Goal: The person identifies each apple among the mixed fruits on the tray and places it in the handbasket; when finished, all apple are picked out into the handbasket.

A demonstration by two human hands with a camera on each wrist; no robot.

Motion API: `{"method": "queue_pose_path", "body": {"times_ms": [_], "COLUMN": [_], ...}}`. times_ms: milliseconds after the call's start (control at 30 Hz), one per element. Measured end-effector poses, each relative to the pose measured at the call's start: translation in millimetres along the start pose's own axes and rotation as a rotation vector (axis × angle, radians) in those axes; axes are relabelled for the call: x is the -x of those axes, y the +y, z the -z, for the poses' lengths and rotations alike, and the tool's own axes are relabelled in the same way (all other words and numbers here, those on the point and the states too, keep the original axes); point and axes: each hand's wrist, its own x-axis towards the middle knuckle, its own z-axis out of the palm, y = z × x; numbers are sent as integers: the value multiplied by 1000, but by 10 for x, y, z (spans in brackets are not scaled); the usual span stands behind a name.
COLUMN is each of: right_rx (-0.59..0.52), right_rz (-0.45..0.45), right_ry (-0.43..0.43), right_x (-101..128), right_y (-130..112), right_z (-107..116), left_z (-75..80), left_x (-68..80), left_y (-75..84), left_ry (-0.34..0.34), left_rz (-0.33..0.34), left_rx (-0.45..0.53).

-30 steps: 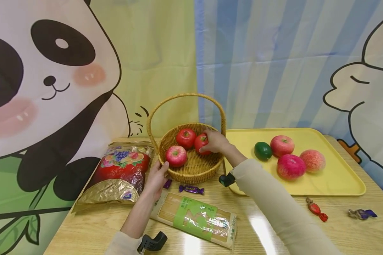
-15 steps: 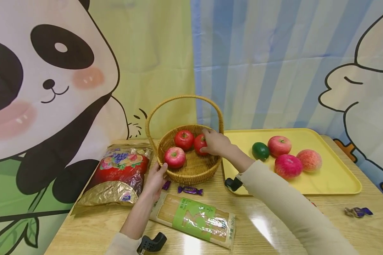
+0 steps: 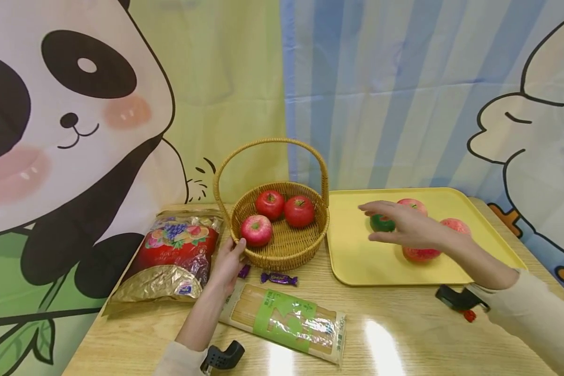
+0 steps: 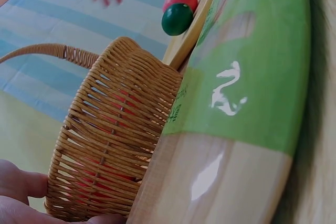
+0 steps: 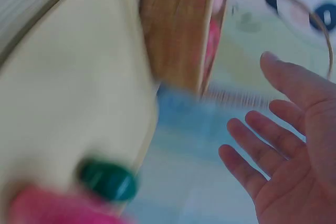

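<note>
A wicker basket (image 3: 289, 256) with a tall arched handle holds two red apples, the right one (image 3: 299, 211) and the back one (image 3: 270, 204), and a pinkish apple (image 3: 256, 230). My left hand (image 3: 227, 262) grips its front-left rim, thumb on top; the left wrist view shows thumb and fingers at the wicker wall (image 4: 113, 135). Over the yellow tray (image 3: 357, 261) hovers my right hand (image 3: 406, 225), fingers spread and nothing in it. Behind it in the head view are a dark green fruit (image 3: 382, 223), a pink apple (image 3: 412, 204), a deep-pink fruit (image 3: 420, 255) and a peach (image 3: 456, 226), all partly hidden.
A red and gold candy bag (image 3: 178, 256) lies left of the basket. In front are a purple-wrapped candy (image 3: 279, 279) and a noodle pack (image 3: 286, 321) with a green band. Under the right wrist camera a red candy wrapper (image 3: 470, 315) peeks out.
My right hand has let go of the right red apple, which stays in the basket, and has moved right over the tray. My left hand still holds the rim.
</note>
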Motion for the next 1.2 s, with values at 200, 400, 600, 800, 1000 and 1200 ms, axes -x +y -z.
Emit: {"method": "queue_pose_path", "body": {"times_ms": [200,400,600,800,1000,1200], "right_rx": [30,-7,-108,-158,-113,-141], "right_rz": [-155,-287,-346,-364,-379,-402], "right_ry": [90,113,56,18,12,-13], "right_x": [726,1111,1112,1037,979,963], "right_y": [568,902,945,985,1024,1037], "right_z": [210,266,137,-75,-209,-241], "left_z": [-3,9,7,-4,-13,-8], "left_x": [-3,-5,-9,-22,-11,-10], "left_y": [1,-1,0,-33,-24,-15], "left_ry": [-5,-8,-9,-14,-4,-8], "left_rz": [2,-6,-3,2,3,-1], "left_rx": [-5,12,13,17,4,8]}}
